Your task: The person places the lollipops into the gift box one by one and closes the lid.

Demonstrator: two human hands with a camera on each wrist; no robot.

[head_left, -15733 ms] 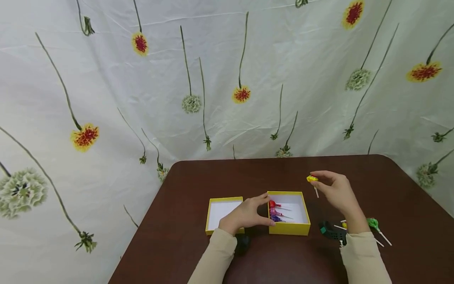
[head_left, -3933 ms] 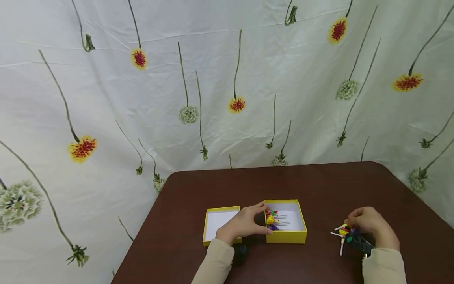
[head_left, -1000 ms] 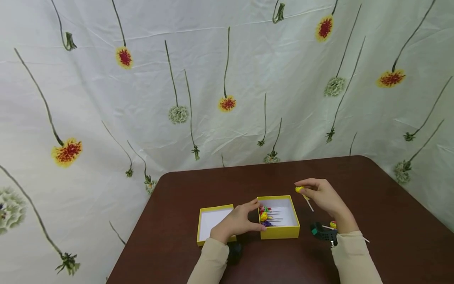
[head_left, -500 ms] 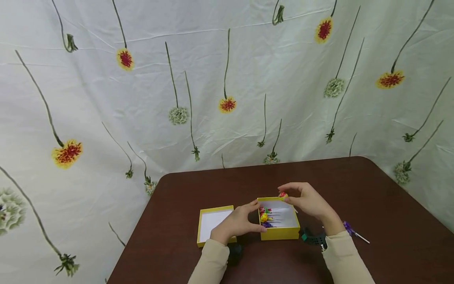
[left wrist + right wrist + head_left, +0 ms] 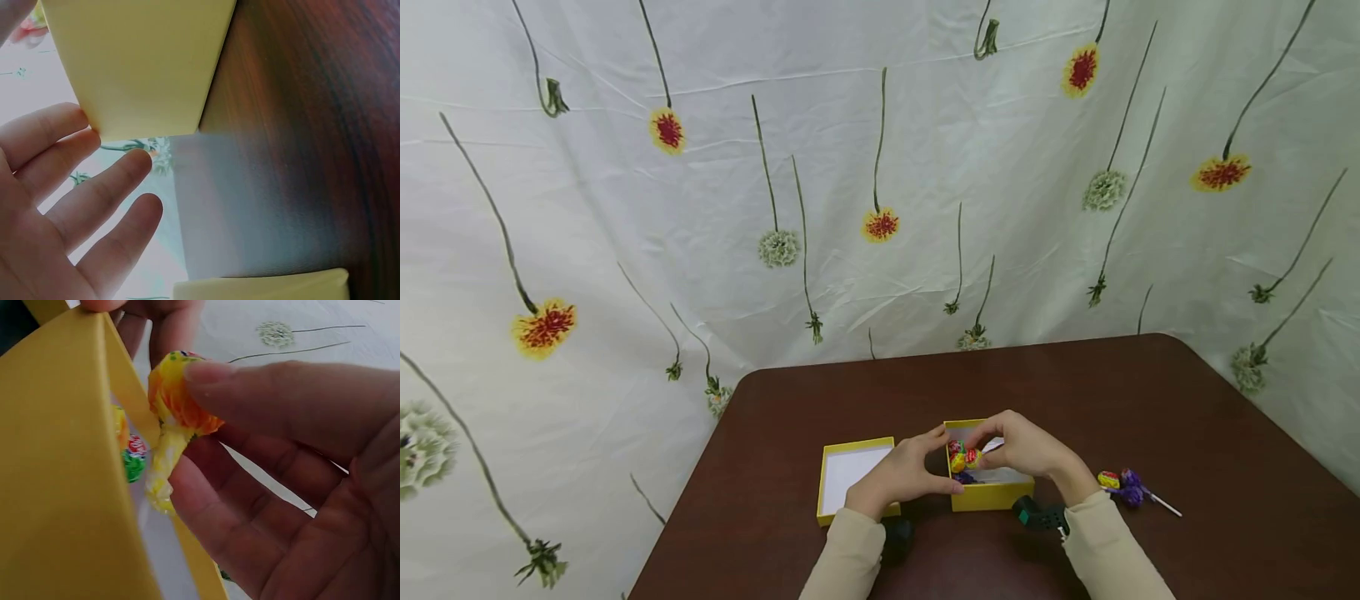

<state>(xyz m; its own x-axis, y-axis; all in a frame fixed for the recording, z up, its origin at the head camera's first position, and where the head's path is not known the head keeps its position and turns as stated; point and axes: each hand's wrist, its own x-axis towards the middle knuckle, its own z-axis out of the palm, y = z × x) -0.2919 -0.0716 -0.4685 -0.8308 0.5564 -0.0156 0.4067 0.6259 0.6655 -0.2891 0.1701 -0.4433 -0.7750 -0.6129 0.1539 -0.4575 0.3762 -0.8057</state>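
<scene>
An open yellow box [image 5: 988, 500] with a white inside stands on the table. My left hand [image 5: 904, 475] spans its left side, thumb at the near corner and fingertips at the far corner; the left wrist view shows fingertips touching the box wall [image 5: 144, 69]. Over the box, my right hand [image 5: 1028, 450] pinches a yellow, orange and red wrapped lollipop [image 5: 167, 394] between thumb and fingers, its head close to the left wall. Inside lie several lollipops, including a yellow one [image 5: 957, 463] and a red-and-green one [image 5: 134, 459]; the right hand hides part of the inside.
A shallow yellow lid [image 5: 856, 471], white inside up, lies left of the box. To the right, purple lollipops [image 5: 1131, 493] and a yellow-and-red one [image 5: 1108, 479] lie together on the dark brown table [image 5: 1075, 383]. A flower-printed cloth [image 5: 835, 192] hangs behind.
My right hand has carried the lollipop leftward and down from beside the box to inside it. Earlier it was at the loose lollipops, which are now fewer. My left hand stays at the box.
</scene>
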